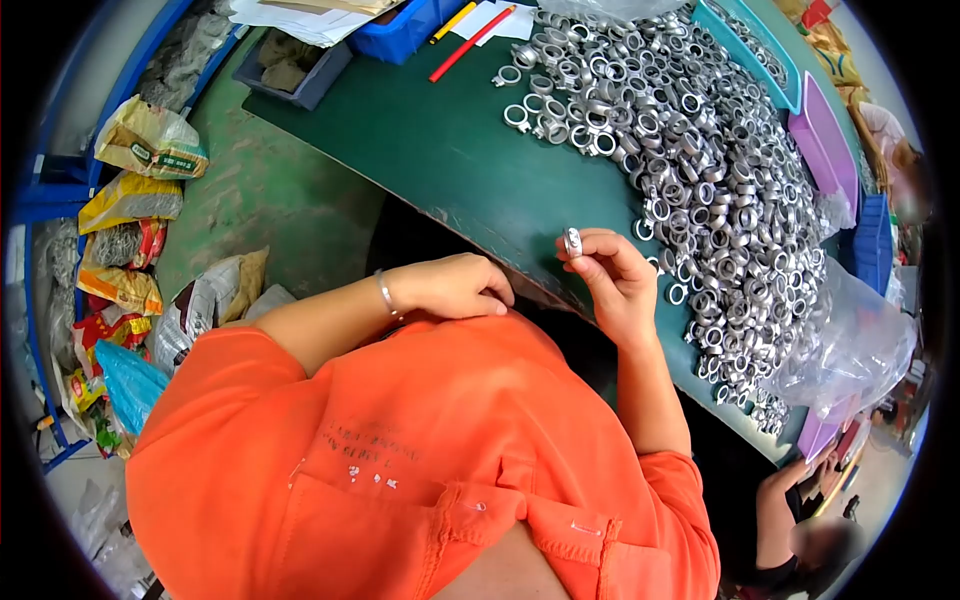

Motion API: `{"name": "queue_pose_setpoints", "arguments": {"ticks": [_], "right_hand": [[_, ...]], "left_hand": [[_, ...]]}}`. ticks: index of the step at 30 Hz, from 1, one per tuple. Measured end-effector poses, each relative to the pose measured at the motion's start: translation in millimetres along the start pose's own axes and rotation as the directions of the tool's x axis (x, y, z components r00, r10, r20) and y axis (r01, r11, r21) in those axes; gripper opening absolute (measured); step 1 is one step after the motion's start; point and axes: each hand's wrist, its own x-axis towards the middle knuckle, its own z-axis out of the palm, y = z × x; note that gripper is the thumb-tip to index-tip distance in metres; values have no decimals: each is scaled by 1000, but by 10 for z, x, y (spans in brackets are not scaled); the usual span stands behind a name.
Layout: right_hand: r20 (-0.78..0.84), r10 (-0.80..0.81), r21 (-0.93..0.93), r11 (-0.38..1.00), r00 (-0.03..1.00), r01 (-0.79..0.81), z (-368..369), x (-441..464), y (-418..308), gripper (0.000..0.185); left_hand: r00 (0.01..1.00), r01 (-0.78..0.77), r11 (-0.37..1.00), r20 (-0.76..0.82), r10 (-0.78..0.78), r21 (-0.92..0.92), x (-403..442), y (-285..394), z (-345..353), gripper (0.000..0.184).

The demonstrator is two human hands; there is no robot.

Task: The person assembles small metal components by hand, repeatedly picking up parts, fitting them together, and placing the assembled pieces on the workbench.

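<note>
Ring pile [740, 205]: small silvery-grey metal bands, smooth + shiny, many w/ a small lug on the rim, heaped on a matte dk green table [430, 135] w/ scuffed edge. R hand [622, 282] just left of pile, thumb + fingers pinching one metal ring [572, 243]. L hand [455, 287], w/ smooth metal bangle [386, 292], farther left against orange shirt [400, 430], fingers curled; can't tell if it holds anything.

Stuff bordering pile: turquoise plastic tray [797, 88] along top R side, lilac plastic bin [826, 140] to R, crinkly clear bag [855, 335] at lower R. Upper L of pile: red pencil [472, 44], yellow one [453, 22], papers, then grey bin [325, 82] w/ crumpled cloth. Far L: printed woven sacks [150, 150] nr blue metal rack. Other person [780, 520] below pile, lower R.
</note>
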Motion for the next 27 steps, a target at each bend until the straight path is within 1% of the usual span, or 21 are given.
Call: {"name": "queue_pose_setpoints", "arguments": {"ticks": [2,3,4,5,6,7,9,13,15,16,17,18,19,20,21,23,24,25,27], "right_hand": [[-2,-1,11,1000,1000,1,18,17,-9,10],[18,-107,-140,984,994,109,22,33,-21,11],[54,-213,-285,933,976,220,25,60,-40,13],[103,-313,-418,847,944,327,29,90,-65,16],[113,-398,-507,765,911,397,83,113,-132,19],[126,-439,-573,700,890,426,116,108,-183,19],[93,-477,-625,655,874,424,141,108,-239,20],[50,-507,-561,699,860,444,183,113,-245,21],[105,-558,-585,634,823,505,217,140,-252,22],[147,-593,-595,586,792,550,232,169,-250,23],[206,-595,-594,555,777,582,240,192,-268,25],[241,-577,-563,572,781,596,254,218,-273,26],[278,-561,-532,586,780,611,266,250,-279,27],[249,-547,-497,636,799,590,267,281,-273,26],[261,-557,-495,624,788,605,251,355,-254,26],[174,-525,-673,554,833,489,190,539,-196,24],[177,-488,-751,494,855,437,158,659,-162,23],[186,-460,-798,444,868,406,150,783,-163,26],[243,-485,-861,292,840,417,186,1030,-120,30]], "left_hand": [[989,-145,987,-49,142,-72,-155,222,-86,14],[982,-170,948,-130,139,-268,-200,339,-82,13],[958,-250,864,-240,156,-437,-176,381,-47,15],[925,-341,743,-348,154,-576,-130,425,-31,18],[861,-471,683,-457,221,-557,-49,424,-30,23],[863,-449,671,-481,153,-590,-45,473,-62,19],[837,-473,683,-526,152,-556,18,451,-83,16],[815,-501,684,-554,169,-530,0,442,-104,19],[781,-562,655,-584,220,-504,-6,427,-119,25],[775,-571,632,-597,206,-523,-14,438,-107,28],[771,-575,631,-602,207,-521,-25,433,-104,28],[832,-527,461,-545,107,-714,-36,424,-113,28],[886,-454,255,-462,31,-854,-46,412,-134,29],[911,-409,184,-410,34,-894,-60,358,-168,34],[925,-376,80,-369,85,-923,-67,291,-200,37],[934,-341,24,-336,118,-940,-78,238,-229,38],[933,-356,65,-351,82,-932,-60,175,-209,33],[929,-362,139,-369,-30,-922,-66,221,-206,24],[901,-388,392,-434,-30,-834,-32,206,-215,14]]}}
